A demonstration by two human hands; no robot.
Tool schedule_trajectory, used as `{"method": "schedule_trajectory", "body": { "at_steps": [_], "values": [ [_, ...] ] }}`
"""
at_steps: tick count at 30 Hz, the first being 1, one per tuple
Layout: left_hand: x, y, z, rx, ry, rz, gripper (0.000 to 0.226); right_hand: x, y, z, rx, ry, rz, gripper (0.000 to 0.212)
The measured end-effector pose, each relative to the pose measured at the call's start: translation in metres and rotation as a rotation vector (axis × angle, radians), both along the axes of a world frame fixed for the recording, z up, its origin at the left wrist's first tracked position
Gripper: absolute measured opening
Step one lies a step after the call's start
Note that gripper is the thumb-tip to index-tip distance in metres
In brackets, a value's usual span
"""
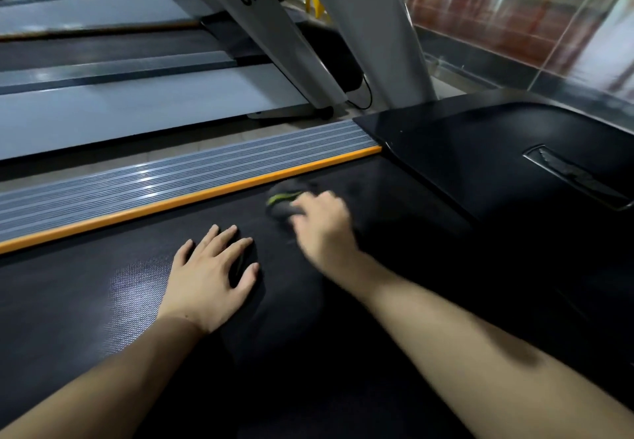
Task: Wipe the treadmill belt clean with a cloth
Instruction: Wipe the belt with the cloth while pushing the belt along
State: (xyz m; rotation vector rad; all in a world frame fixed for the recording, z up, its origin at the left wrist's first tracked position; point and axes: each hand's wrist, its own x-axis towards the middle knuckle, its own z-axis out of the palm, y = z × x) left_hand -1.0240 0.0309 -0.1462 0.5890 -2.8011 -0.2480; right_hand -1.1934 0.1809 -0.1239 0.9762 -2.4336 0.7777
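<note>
The black treadmill belt (103,294) fills the lower half of the view. My left hand (209,274) lies flat on it with fingers spread and straight. My right hand (322,222), blurred by motion, grips a dark grey cloth (284,198) with a green edge and presses it on the belt close to the orange strip and just short of the black motor cover. Part of the cloth is hidden under my fingers.
An orange strip (192,198) and a ribbed grey side rail (171,174) border the belt's far side. The glossy black motor cover (497,164) rises at the right. Grey uprights (370,37) and a neighbouring treadmill (120,106) stand behind.
</note>
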Motion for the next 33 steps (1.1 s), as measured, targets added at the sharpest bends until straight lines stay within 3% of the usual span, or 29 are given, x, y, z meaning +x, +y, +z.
{"method": "schedule_trajectory", "body": {
  "at_steps": [2,4,6,9,13,16,19,22,25,27,29,31,33],
  "values": [
    [0.000,0.000,0.000,-0.012,-0.005,-0.001,0.063,0.017,-0.006,-0.009,0.014,-0.013,0.174,0.014],
    [0.001,0.000,0.001,-0.012,-0.006,-0.002,0.062,-0.014,0.008,-0.008,0.056,0.039,0.204,0.018],
    [0.002,-0.001,0.002,-0.006,-0.009,-0.004,0.063,-0.069,0.034,-0.003,0.200,0.062,0.060,0.030],
    [0.002,0.000,0.002,0.003,0.001,-0.004,0.063,-0.138,0.084,0.007,0.268,0.002,-0.261,0.025],
    [0.000,0.000,0.002,0.010,-0.004,-0.002,0.063,-0.111,0.076,0.006,0.162,-0.080,-0.442,0.023],
    [0.000,0.000,0.002,0.011,-0.004,0.002,0.064,-0.038,0.030,-0.006,-0.006,0.021,-0.241,0.019],
    [0.001,0.001,0.003,-0.005,-0.003,0.010,0.065,0.034,-0.007,-0.009,-0.016,-0.058,0.049,0.017],
    [0.002,0.002,0.005,-0.008,-0.010,0.009,0.064,0.019,0.004,-0.012,0.010,0.026,0.179,0.017],
    [0.002,0.002,0.005,0.006,0.001,0.009,0.062,-0.056,0.046,-0.008,0.130,0.136,-0.031,0.018],
    [0.002,0.002,0.004,0.014,0.009,0.009,0.062,-0.103,0.079,0.001,0.211,0.010,-0.274,0.021],
    [0.001,0.002,0.003,0.019,0.011,0.007,0.061,-0.118,0.095,0.006,0.169,-0.115,-0.433,0.023],
    [0.001,0.001,0.002,0.020,0.014,0.007,0.060,-0.097,0.079,0.002,0.114,-0.086,-0.451,0.022],
    [0.001,0.001,0.002,0.022,0.016,0.002,0.060,-0.051,0.043,-0.006,0.036,0.004,-0.307,0.021]
  ]
}}
